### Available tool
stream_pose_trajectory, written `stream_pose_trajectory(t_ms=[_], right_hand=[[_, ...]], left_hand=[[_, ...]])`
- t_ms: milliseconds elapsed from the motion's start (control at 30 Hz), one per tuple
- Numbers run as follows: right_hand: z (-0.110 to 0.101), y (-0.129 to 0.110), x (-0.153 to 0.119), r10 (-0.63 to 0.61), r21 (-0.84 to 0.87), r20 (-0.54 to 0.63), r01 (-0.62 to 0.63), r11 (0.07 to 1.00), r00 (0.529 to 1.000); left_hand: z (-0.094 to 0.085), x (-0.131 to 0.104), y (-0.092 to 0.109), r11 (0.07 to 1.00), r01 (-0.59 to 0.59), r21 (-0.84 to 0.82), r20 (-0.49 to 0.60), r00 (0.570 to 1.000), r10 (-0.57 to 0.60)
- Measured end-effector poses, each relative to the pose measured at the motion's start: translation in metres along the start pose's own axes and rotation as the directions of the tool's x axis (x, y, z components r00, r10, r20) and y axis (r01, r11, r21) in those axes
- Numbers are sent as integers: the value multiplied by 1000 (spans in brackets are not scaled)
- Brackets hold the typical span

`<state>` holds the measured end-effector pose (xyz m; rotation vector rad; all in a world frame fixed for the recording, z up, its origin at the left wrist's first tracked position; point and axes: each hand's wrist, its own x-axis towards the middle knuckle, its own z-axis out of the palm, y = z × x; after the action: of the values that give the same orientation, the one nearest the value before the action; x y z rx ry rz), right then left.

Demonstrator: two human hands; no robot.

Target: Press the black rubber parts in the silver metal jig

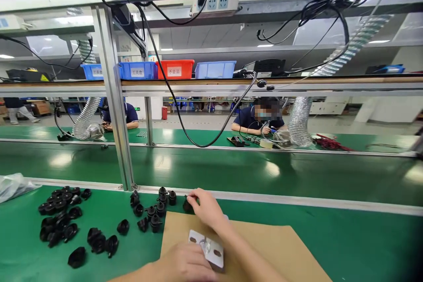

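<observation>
My right hand point(205, 207) reaches forward to the near edge of the green bench and closes on a small black plastic part point(187, 205) beside a cluster of similar black parts point(153, 211). My left hand point(185, 264) rests low in view on a brown cardboard sheet point(284, 246), its fingers on a flat grey metal plate with two oval holes point(208, 249). A larger heap of black round parts point(59, 220) lies further left.
A green conveyor belt point(231, 172) runs across beyond the bench rail. An aluminium post point(114, 97) stands left of centre. Two seated persons point(257, 119) work on the far side. Coloured bins point(158, 69) sit on a shelf; a plastic bag point(13, 185) lies far left.
</observation>
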<state>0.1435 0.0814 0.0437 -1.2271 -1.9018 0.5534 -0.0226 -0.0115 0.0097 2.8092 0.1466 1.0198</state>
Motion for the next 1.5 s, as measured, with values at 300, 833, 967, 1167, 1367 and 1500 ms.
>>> stream_pose_trajectory(t_ms=[300, 833, 967, 1167, 1367, 1500], right_hand=[[-68, 40, -71, 166, 292, -47, -146, 945, 985], [-77, 5, -96, -209, 206, -22, 209, 956, 978], [-74, -7, -98, -310, 136, 23, 304, 943, 951], [-76, -23, -103, -328, 139, 75, 315, 939, 942], [-80, -20, -103, -255, 151, 170, 231, 961, 952], [-82, -11, -102, -203, 166, 189, 173, 971, 961]], left_hand=[[-1, 16, 24, 981, 41, -187, 170, 985, -9], [-20, -8, 4, 621, 730, -285, 156, 675, -721], [-20, -8, 3, 605, 708, -364, 143, 684, -715], [-21, -8, 3, 615, 689, -383, 132, 700, -702], [-22, -8, 2, 590, 691, -419, 128, 688, -715], [-22, -7, 1, 572, 712, -407, 117, 662, -740]])
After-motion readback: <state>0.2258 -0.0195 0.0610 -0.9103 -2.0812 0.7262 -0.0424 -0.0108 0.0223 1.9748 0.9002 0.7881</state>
